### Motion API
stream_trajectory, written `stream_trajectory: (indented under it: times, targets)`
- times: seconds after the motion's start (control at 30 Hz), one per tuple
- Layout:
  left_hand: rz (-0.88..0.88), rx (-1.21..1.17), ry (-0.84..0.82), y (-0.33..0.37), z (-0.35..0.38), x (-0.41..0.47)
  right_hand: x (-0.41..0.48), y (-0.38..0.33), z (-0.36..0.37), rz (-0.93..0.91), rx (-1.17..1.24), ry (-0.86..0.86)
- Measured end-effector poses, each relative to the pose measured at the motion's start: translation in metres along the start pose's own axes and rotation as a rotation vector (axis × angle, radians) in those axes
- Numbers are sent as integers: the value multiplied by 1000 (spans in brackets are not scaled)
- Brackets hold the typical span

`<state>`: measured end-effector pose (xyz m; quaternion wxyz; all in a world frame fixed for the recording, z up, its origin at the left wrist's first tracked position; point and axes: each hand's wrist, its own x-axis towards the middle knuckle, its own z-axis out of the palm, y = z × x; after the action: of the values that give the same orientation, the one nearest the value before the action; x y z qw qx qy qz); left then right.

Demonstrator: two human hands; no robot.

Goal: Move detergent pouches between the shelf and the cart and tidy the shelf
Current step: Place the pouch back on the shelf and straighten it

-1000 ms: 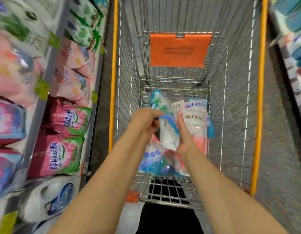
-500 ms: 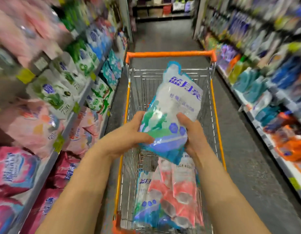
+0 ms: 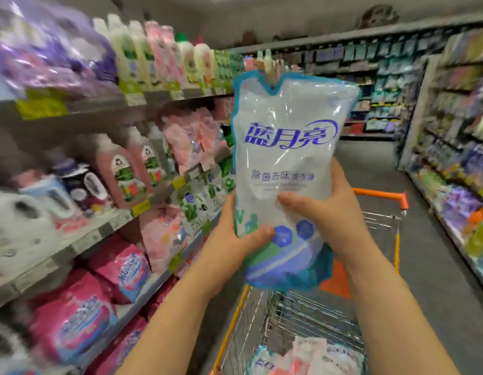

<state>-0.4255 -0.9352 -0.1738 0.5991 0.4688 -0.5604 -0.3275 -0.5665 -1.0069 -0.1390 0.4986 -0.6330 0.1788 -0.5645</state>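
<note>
One wide head cam, we look fwd down the aisle [image 3: 370,169], shelf [image 3: 83,240] close at left, cart [image 3: 378,192] low in front.

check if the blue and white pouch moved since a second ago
Yes: up. A second ago the pouch sat low inside the cart; now the left hand and right hand hold it upright above the cart's orange rim.
</note>
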Motion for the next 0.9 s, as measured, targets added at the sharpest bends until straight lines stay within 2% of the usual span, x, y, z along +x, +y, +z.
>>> stream_trajectory:
  times: [0.17,0.5,0.67,0.9]
  targets:
    - [70,59,258,53,-49,-62,-11,-44,75,-30,148,-232]
    - [271,299,705,170,-191,-229,-80,-120,299,-88,438,-571]
    - [301,442,824,224,-268,-307,-123,-155,412,-88,548,-675]
    - [303,610,910,284,-364,-377,-161,-189,540,-101,691,-688]
